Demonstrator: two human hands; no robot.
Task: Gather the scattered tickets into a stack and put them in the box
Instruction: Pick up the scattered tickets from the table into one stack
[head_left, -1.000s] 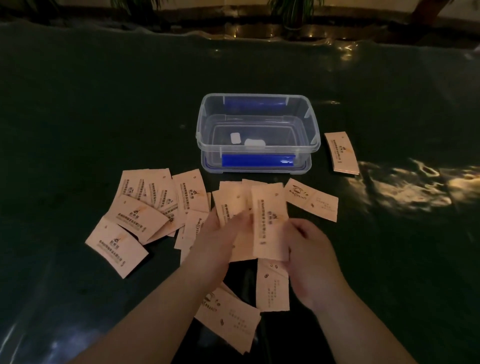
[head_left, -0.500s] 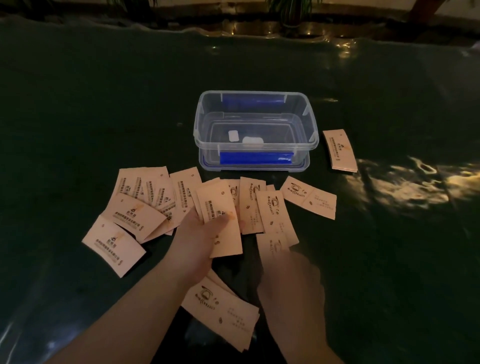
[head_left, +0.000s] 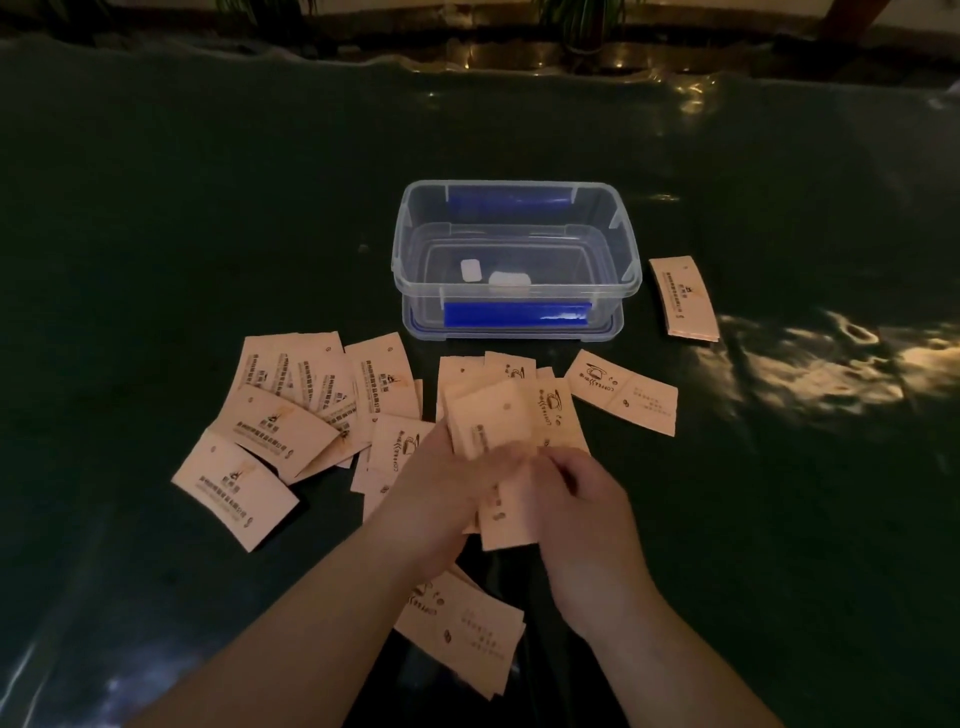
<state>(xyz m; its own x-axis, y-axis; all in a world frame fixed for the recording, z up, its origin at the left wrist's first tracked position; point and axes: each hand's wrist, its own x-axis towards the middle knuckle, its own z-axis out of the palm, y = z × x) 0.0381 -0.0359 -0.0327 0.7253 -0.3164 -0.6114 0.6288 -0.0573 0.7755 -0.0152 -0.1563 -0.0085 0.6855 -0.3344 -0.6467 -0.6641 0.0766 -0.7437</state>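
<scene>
Several pale pink tickets lie scattered on a dark tabletop. My left hand (head_left: 441, 493) holds a small stack of tickets (head_left: 493, 415) above the table, and my right hand (head_left: 582, 499) pinches a ticket (head_left: 509, 525) against that stack from the right. A fanned group of tickets (head_left: 291, 410) lies to the left. One ticket (head_left: 623, 392) lies right of my hands, another (head_left: 683, 299) beside the box, and a few (head_left: 462, 631) under my left forearm. The clear plastic box (head_left: 626, 270) stands open beyond my hands, with two small white pieces inside.
The box sits on its blue-trimmed lid (head_left: 514, 314). The dark glossy table cover (head_left: 156, 208) stretches wide on all sides, with bright reflections at the right (head_left: 831, 364). Plants and a ledge run along the far edge.
My right hand picked up a ticket from the table near me and brought it up against the stack in my left hand. The left hand's stack shifted slightly right.
</scene>
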